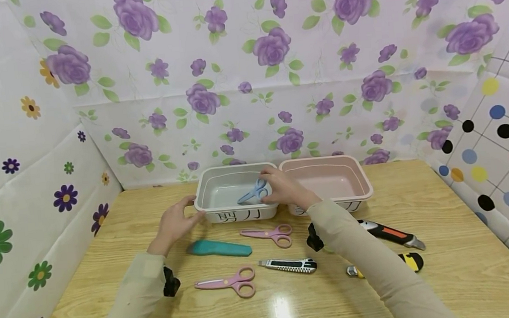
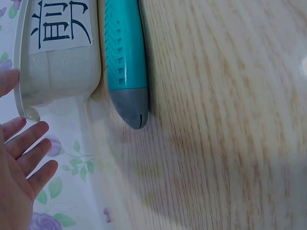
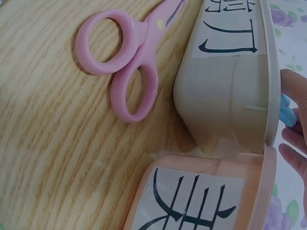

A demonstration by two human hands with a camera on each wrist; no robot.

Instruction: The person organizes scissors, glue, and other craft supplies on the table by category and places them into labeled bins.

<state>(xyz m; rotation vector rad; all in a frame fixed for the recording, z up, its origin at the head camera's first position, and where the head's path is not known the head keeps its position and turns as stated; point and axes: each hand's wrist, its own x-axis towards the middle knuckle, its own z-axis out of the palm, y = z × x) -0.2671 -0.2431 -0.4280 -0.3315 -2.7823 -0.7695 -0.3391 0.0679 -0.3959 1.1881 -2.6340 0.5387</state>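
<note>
My right hand (image 1: 284, 185) pinches the handles of light-blue scissors (image 1: 253, 193), whose blades point down and left inside the white bin (image 1: 263, 212). In the right wrist view a bit of the blue handle (image 3: 287, 113) shows between the fingers, beyond the bin's rim. My left hand (image 1: 176, 225) rests at the white bin's left front corner, thumb at the front rim and fingers by the side. In the left wrist view its fingers (image 2: 31, 148) are fairly straight. A teal cutter with a grey tip (image 2: 125, 52) lies just in front of that hand.
A pink bin (image 1: 366, 189) stands against the white bin's right side. On the wooden table lie pink scissors (image 1: 265, 234), more pink scissors (image 1: 229, 281), a silver-black utility knife (image 1: 291, 265), a black-orange knife (image 1: 392, 232) and a yellow-black knife (image 1: 412, 262), partly behind my right sleeve.
</note>
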